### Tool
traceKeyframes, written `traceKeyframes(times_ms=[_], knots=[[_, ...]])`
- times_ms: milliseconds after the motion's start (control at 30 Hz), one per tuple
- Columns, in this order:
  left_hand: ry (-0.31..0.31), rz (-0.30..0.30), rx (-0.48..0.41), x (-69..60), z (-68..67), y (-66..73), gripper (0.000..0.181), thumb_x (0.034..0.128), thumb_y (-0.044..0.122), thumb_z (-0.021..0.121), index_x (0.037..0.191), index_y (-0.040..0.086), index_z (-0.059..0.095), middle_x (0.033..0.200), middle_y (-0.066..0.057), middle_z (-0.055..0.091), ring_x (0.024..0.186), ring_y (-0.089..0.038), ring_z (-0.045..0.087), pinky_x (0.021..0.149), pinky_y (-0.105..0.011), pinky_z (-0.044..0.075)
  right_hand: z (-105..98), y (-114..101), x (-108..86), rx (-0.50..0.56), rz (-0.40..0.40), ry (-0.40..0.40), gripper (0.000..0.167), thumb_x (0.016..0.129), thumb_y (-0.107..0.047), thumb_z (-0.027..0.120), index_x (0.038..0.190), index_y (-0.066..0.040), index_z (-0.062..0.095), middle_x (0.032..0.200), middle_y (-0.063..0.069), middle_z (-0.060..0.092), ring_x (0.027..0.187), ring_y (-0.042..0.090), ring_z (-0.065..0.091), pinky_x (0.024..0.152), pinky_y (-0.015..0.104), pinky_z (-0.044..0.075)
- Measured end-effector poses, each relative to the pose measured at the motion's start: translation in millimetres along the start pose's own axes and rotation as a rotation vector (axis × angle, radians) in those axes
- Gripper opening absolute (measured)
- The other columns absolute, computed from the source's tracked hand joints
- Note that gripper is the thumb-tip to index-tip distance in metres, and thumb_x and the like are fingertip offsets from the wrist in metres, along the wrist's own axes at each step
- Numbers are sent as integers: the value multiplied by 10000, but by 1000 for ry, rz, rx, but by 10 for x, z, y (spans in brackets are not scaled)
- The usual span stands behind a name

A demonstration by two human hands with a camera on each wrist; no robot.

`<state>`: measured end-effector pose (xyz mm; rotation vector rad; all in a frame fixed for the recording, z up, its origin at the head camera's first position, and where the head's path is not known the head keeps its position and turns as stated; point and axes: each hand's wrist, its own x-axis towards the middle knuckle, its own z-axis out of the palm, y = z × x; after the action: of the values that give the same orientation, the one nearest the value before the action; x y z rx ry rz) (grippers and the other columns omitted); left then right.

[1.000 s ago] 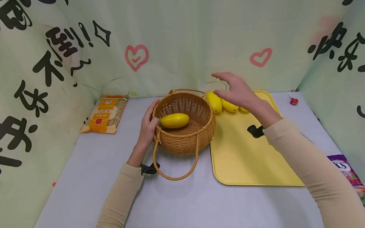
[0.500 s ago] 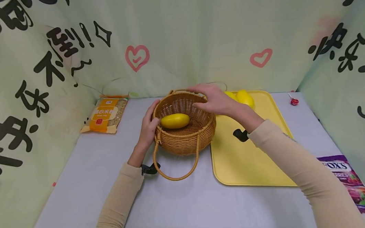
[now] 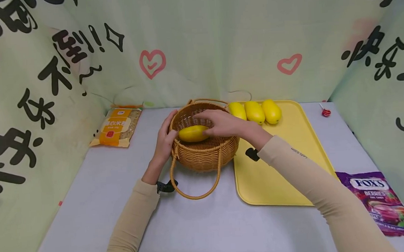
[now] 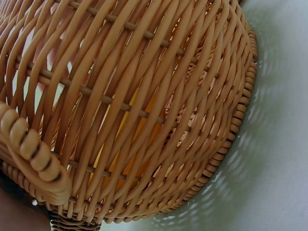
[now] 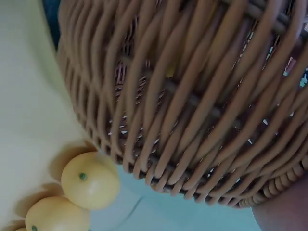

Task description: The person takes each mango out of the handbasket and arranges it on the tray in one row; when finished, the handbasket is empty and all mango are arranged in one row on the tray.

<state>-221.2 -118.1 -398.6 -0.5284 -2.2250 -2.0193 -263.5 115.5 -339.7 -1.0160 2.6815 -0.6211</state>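
Observation:
A yellow oval fruit (image 3: 192,134), mango-like, lies inside a round brown wicker basket (image 3: 203,160). My left hand (image 3: 164,137) grips the basket's left side, thumb over the rim. The right hand (image 3: 222,123) reaches in over the right rim, its fingers extended behind the fruit and its thumb near the fruit's right end. Whether the thumb touches the fruit is hard to tell. In the left wrist view the woven basket wall (image 4: 144,96) fills most of the picture, with yellow showing through. The right wrist view also shows the basket wall (image 5: 192,96).
Three more yellow fruits (image 3: 254,112) lie in a row at the back of a yellow tray (image 3: 276,175), right of the basket. An orange grain packet (image 3: 116,127) stands back left. A purple candy bag (image 3: 381,204) and a red lollipop (image 3: 326,112) lie to the right. One basket handle (image 3: 197,197) droops forward.
My right hand has come left from above the tray, across the basket's rim and down into it beside the fruit. The left hand and the basket have stayed put.

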Motion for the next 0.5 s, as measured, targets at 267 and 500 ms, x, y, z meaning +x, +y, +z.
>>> traceKeyframes(times_ms=[267, 500], knots=[[1, 6, -14, -10, -10, -17, 672, 897, 42, 402, 1561, 64, 299, 1622, -136, 288, 1486, -324, 304, 1187, -560, 277, 54, 13, 156, 30, 23, -49, 625, 920, -230, 659, 1501, -132, 449, 1543, 89, 454, 1409, 283, 439, 1152, 455, 374], [-1, 9, -8, -6, -3, -5, 675, 891, 34, 401, 1557, 21, 286, 1619, -151, 291, 1490, -340, 292, 1192, -565, 264, 127, 40, 241, -9, 34, -121, 622, 912, -227, 648, 1489, -93, 458, 1544, 127, 445, 1450, 319, 381, 1191, 475, 309]])
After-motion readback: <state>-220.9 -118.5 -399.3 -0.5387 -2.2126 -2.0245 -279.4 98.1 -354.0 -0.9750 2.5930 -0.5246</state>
